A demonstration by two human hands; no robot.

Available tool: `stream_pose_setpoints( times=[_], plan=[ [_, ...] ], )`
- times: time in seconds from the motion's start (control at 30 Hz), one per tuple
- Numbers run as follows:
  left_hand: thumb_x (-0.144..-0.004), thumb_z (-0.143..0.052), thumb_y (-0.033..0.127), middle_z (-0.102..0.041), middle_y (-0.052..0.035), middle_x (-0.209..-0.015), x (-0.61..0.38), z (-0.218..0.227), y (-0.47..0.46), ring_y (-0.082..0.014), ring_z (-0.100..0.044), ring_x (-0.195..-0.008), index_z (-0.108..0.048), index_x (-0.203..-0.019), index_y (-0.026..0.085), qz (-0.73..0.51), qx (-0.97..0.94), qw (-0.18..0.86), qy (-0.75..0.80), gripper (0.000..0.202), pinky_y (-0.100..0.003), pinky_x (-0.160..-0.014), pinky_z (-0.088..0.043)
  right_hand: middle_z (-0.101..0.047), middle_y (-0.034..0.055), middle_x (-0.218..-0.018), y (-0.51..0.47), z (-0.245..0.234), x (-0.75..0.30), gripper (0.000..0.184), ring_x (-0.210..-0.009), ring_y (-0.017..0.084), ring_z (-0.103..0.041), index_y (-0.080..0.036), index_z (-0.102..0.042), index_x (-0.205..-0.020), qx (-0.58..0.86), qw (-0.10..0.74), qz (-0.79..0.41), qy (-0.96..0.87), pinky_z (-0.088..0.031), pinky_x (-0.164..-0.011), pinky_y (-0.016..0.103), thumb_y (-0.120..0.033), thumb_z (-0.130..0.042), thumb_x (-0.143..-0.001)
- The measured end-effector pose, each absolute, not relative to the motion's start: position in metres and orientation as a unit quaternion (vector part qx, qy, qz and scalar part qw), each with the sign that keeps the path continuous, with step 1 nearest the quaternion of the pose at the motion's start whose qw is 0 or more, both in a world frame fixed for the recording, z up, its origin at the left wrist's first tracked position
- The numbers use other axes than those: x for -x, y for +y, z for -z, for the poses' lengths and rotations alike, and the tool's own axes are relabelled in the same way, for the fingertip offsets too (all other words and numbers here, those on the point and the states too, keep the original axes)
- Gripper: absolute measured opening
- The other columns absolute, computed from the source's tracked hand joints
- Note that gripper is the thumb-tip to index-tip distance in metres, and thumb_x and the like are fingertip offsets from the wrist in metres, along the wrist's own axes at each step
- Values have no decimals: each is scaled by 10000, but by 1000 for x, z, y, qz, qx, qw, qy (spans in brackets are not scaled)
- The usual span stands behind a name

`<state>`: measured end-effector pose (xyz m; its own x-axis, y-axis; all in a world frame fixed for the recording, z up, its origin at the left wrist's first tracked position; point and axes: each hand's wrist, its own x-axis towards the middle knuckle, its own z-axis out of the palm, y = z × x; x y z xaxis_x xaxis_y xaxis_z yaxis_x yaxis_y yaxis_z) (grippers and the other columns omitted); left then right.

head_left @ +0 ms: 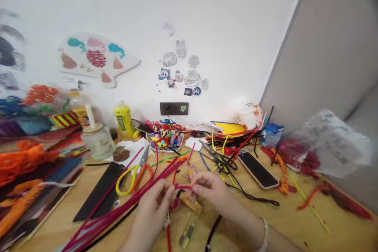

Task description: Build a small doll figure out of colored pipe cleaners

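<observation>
Between my two hands stretches a short magenta pipe cleaner (183,186), roughly level above the wooden table (242,228). My left hand (156,201) pinches one end between thumb and fingers. The other end is pinched in my right hand (211,191), which has a pale band at the wrist. Just below lie a small yellow-orange object (190,201) and a clear tube-like item (188,231), both partly blurred. A bundle of long magenta pipe cleaners (118,216) runs diagonally beside and under my left hand.
Yellow-handled scissors (125,181) lie left, black-handled scissors (224,162) right of centre. A phone (260,169) rests at the right, a black flat sheet (99,193) at the left. Behind stand a tray of small figures (167,138), a yellow bottle (124,120) and a glass jar (97,141).
</observation>
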<state>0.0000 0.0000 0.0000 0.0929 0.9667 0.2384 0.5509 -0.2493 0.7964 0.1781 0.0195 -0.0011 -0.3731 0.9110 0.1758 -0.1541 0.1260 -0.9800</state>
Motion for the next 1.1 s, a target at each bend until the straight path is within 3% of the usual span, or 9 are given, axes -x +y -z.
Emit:
stream_pose_setpoints(
  times=[0.13, 0.27, 0.37, 0.47, 0.6, 0.7, 0.83, 0.93, 1.1],
  plan=[
    [-820, -383, 367, -514, 13, -541, -2, -4, 0, -156, -506, -515, -481, -614, 200, -384, -713, 242, 535, 282, -242, -507, -401, -584, -5, -643, 18, 4, -180, 238, -574, 120, -553, -177, -491, -707, 348, 425, -539, -639, -434, -591, 252, -388, -571, -781],
    [-826, -398, 307, -561, -12, -599, -5, -2, -6, -167, -539, -574, -524, -633, 196, -360, -756, 214, 504, 255, -252, -569, -418, -556, 13, -682, 15, 9, -181, 139, -686, 159, -525, -189, -496, -676, 435, 350, -276, -782, -415, -655, 278, -172, -476, -813],
    [-818, -422, 304, -557, -14, -616, -6, 1, -9, -170, -534, -594, -522, -635, 196, -361, -755, 232, 496, 235, -259, -580, -415, -571, 34, -725, 14, 12, -179, 131, -732, 179, -523, -189, -514, -700, 454, 357, -214, -788, -416, -701, 309, -121, -459, -797],
    [-802, -436, 377, -479, 28, -529, -7, 0, -7, -145, -476, -497, -466, -600, 205, -391, -686, 339, 512, 267, -243, -495, -391, -579, 9, -683, 16, 11, -176, 105, -650, 150, -546, -191, -520, -723, 450, 410, -334, -720, -440, -626, 277, -239, -502, -815],
    [-733, -489, 509, -423, 73, -480, -10, 1, -1, -101, -384, -383, -433, -602, 210, -413, -585, 492, 495, 331, -212, -387, -331, -595, -13, -610, 17, 7, -170, 359, -505, 105, -550, -174, -514, -734, 383, 473, -618, -498, -444, -535, 239, -486, -675, -658],
    [-734, -492, 507, -413, 80, -474, -11, 3, 0, -95, -368, -379, -437, -605, 208, -424, -583, 486, 495, 330, -208, -391, -317, -598, -11, -602, 17, 9, -168, 419, -491, 95, -547, -167, -508, -726, 381, 491, -645, -445, -444, -535, 235, -522, -700, -612],
    [-790, -449, 400, -434, 53, -496, -10, 3, -3, -125, -416, -446, -464, -595, 203, -404, -658, 381, 508, 278, -227, -452, -339, -579, 8, -599, 15, 13, -172, 219, -567, 136, -556, -173, -507, -675, 441, 430, -406, -675, -445, -568, 265, -339, -524, -818],
    [-790, -453, 326, -497, 16, -546, -9, 1, -7, -154, -471, -533, -495, -584, 196, -379, -712, 300, 510, 247, -248, -526, -367, -608, 71, -708, 10, 11, -173, 150, -729, 204, -564, -169, -528, -670, 445, 346, -209, -799, -431, -689, 340, -105, -475, -794],
    [-788, -453, 358, -480, 33, -514, -10, -1, -6, -148, -466, -502, -475, -577, 207, -405, -675, 342, 513, 260, -235, -497, -369, -620, 50, -716, 7, 4, -170, 122, -728, 199, -576, -179, -546, -682, 451, 335, -248, -789, -439, -665, 315, -98, -516, -768]
  ],
)
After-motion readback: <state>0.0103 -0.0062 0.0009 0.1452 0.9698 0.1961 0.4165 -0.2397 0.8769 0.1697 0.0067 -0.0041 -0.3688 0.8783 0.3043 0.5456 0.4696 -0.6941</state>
